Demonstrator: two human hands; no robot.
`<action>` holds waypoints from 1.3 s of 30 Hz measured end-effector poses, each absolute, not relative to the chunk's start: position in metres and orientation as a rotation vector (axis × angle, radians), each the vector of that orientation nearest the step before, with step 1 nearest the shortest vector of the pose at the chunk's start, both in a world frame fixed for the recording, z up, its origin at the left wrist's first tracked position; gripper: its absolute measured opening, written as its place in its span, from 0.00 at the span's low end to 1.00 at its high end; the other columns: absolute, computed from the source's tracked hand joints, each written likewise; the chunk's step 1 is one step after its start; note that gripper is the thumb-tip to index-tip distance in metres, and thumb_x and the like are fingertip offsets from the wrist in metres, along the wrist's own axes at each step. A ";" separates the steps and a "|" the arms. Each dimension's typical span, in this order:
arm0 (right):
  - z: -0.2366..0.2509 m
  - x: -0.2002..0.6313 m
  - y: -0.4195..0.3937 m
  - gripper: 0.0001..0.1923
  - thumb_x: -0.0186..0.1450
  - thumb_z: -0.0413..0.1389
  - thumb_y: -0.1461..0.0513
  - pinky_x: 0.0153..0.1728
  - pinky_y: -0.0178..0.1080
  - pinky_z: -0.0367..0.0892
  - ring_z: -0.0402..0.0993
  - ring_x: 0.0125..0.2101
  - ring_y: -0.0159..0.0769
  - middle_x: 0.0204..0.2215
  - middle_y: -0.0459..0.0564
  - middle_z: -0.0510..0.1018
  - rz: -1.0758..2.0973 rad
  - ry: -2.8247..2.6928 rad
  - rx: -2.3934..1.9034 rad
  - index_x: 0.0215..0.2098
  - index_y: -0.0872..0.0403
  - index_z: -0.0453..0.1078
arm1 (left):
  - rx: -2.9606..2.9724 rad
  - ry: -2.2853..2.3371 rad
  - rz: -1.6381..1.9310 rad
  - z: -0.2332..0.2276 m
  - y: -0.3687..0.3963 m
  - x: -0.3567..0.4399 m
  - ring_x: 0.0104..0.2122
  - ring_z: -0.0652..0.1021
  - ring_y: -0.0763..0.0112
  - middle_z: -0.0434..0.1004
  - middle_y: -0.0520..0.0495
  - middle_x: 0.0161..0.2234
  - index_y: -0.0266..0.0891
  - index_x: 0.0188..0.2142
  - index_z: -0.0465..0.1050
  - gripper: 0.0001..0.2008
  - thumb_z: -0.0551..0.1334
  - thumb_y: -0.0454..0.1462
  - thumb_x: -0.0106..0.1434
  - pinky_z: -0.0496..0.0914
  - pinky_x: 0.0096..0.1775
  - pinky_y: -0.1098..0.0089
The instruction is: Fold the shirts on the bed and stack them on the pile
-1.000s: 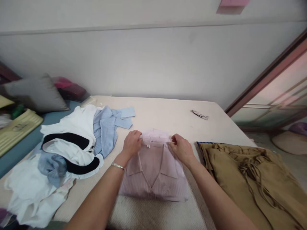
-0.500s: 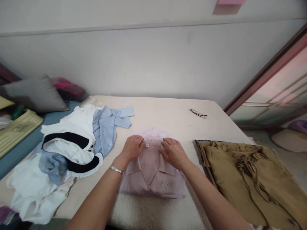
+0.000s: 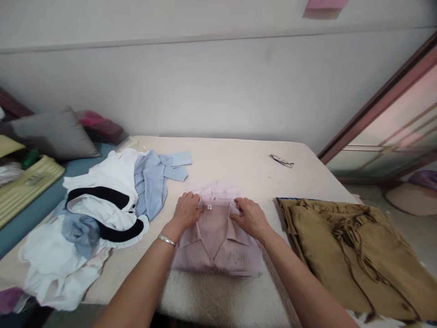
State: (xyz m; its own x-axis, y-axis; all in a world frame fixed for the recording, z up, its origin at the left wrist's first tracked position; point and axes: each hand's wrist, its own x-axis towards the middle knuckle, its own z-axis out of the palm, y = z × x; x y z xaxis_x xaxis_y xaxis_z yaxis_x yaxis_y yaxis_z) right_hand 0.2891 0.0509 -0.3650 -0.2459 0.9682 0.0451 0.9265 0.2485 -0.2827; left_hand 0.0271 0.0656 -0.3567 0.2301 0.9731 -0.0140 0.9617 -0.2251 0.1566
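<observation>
A folded pale pink striped shirt (image 3: 218,250) lies collar up in front of me, its V neckline and a small white label showing. My left hand (image 3: 187,210) pinches the left side of its collar, thumb inside the neck and fingers over the outer edge. On the opposite side, my right hand (image 3: 251,217) grips the collar's right edge in the same way. A silver bracelet (image 3: 166,239) circles my left wrist. Part of the collar is hidden under my fingers.
To the left lies a loose heap of white clothes (image 3: 105,173) and a blue striped garment (image 3: 150,182). Folded brown trousers (image 3: 341,255) with a drawstring lie at the right. Eyeglasses (image 3: 282,161) rest near the table's far edge. A grey cushion (image 3: 64,136) sits beyond the heap.
Both hands stay at the collar, with my fingers shifted slightly along its edges. The collar stands a little more spread. The view has moved slightly.
</observation>
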 end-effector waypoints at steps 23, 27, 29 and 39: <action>-0.351 0.307 0.055 0.09 0.67 0.55 0.56 0.30 0.37 0.52 0.70 0.30 0.36 0.29 0.50 0.77 0.508 -2.125 -1.953 0.33 0.52 0.70 | 1.969 1.881 0.446 -0.347 0.075 0.016 0.38 0.76 0.63 0.78 0.45 0.34 0.41 0.32 0.73 0.07 0.58 0.37 0.66 0.63 0.39 0.67; -0.349 0.288 0.051 0.08 0.69 0.52 0.61 0.34 0.37 0.56 0.73 0.38 0.38 0.40 0.52 0.79 0.328 -2.157 -1.853 0.44 0.52 0.71 | 1.974 1.901 0.393 -0.355 0.075 0.029 0.39 0.76 0.60 0.79 0.43 0.36 0.41 0.37 0.74 0.06 0.58 0.33 0.63 0.64 0.41 0.65; -0.351 0.282 0.049 0.09 0.69 0.53 0.60 0.37 0.37 0.57 0.74 0.40 0.39 0.42 0.52 0.79 0.332 -2.269 -1.768 0.46 0.52 0.71 | 1.970 1.858 0.344 -0.354 0.076 0.030 0.37 0.76 0.62 0.79 0.43 0.35 0.40 0.36 0.75 0.05 0.60 0.33 0.62 0.64 0.39 0.66; -0.351 0.268 0.038 0.17 0.72 0.52 0.52 0.41 0.38 0.58 0.73 0.40 0.39 0.37 0.52 0.77 0.360 -2.605 -1.457 0.33 0.52 0.75 | 2.062 1.586 0.047 -0.348 0.069 0.019 0.32 0.76 0.62 0.79 0.46 0.31 0.40 0.29 0.74 0.03 0.66 0.34 0.53 0.64 0.33 0.68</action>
State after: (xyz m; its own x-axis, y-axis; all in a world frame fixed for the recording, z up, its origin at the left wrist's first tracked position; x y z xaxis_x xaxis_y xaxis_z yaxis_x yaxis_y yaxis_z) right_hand 0.2675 0.0383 -0.3510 -0.5233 0.8522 0.0012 0.8200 0.5039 -0.2716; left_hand 0.0190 0.0692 -0.3477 0.3091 0.9068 -0.2866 0.8883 -0.1677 0.4275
